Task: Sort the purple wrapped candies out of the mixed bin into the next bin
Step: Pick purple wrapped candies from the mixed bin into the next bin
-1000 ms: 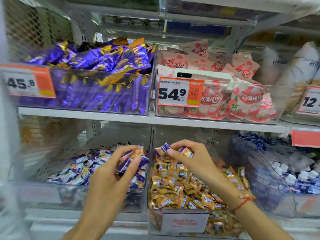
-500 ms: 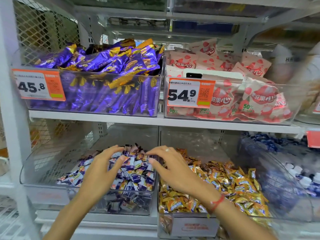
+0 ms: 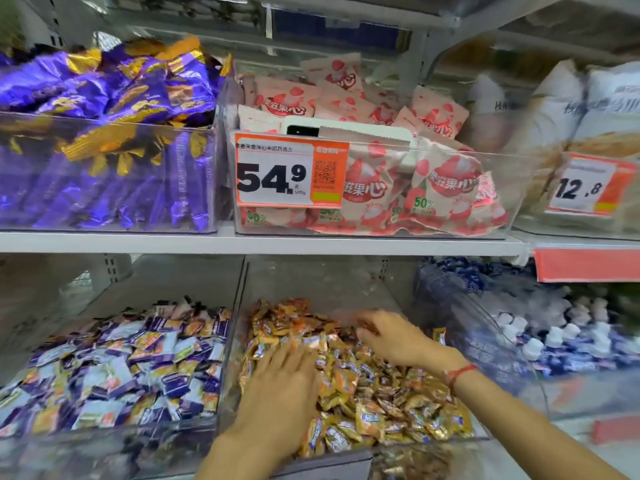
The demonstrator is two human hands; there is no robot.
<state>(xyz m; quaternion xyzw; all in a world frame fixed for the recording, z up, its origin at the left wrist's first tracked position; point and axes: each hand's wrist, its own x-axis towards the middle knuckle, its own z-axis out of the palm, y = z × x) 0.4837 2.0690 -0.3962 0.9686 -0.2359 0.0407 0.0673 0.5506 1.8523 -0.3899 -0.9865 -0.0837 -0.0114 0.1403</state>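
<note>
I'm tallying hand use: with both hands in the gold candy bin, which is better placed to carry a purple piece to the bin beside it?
Left hand, probably: it lies by the divider next to the purple bin; the right hand sits farther away.

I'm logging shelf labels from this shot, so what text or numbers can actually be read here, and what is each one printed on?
"54.9", with "500g" small beneath: orange price tag on the pink-packet bin.
"12.8": price tag on the upper right bin.
"50%": green print on a pink packet.
"心": last large character on those packets; the others are less sure.
Tag headline, QR code and small candy wrappers: too small or blurred to read.
</note>
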